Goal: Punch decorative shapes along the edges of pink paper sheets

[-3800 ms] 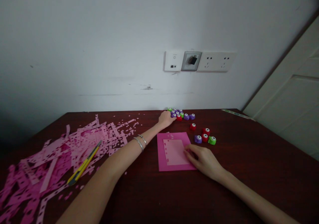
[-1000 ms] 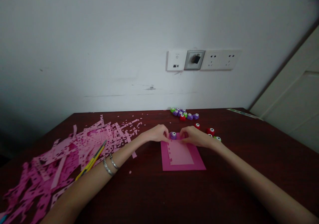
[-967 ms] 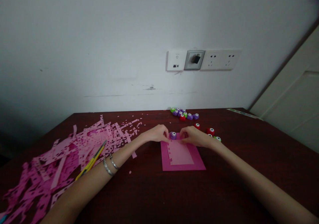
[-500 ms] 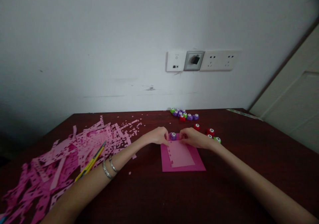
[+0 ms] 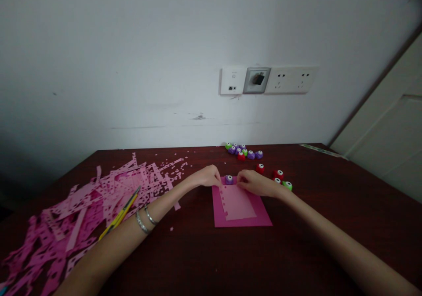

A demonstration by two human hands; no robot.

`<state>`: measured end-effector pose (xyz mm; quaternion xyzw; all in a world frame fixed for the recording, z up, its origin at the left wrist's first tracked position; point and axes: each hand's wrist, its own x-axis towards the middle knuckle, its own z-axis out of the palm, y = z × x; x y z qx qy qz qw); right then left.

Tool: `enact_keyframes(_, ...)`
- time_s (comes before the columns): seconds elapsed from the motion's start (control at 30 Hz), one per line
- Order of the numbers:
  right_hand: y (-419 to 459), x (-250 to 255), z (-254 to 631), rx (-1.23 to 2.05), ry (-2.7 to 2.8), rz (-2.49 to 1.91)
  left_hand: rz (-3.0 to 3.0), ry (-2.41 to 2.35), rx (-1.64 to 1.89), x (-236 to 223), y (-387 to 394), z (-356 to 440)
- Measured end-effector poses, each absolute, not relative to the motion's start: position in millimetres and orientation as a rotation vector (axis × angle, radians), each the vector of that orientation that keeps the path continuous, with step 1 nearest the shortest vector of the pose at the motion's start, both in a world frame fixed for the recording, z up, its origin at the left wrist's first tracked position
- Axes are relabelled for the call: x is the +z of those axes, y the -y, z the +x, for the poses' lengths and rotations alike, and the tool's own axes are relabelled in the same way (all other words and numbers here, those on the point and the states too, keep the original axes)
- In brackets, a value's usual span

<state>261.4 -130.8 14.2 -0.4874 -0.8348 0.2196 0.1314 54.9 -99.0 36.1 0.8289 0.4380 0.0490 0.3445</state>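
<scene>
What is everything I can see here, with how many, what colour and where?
Light pink sheet: one, on the darker sheet
Darker pink sheet: one, on the table
Eye-topped gadgets: about nine, purple, green, red, far edge
Similar gadget: one, purple, between the hands
Loose gadgets: at least four, red and green, right
Cutter: one, yellow, left
Paper scraps: many, pinks, left
Patterned strip: one, greenish, far right
Blue object: one, bottom left, mostly cut off
Table: one, dark red-brown
Wall: whitish, behind
Outlet row: one, white and grey, wall
Plug: one, black, in the row
Door: one, whitish, right
Bracelets: two, silvery, left forearm
Hands: two, left and right, at the light sheet's far edge
</scene>
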Motion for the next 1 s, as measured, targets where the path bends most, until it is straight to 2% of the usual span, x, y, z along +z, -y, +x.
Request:
enact_keyframes(0.63, 126.5, 8.2, 259.9, 0.565, 2.372, -1.427, 2.113, -1.197, 0.202, 31.5, 93.3, 52.4)
enact_keyframes(1.0, 129.1, 14.2, 257.6, 0.694, 2.264, -1.482, 2.133, -1.192, 0.178, 30.2, 90.9, 51.0)
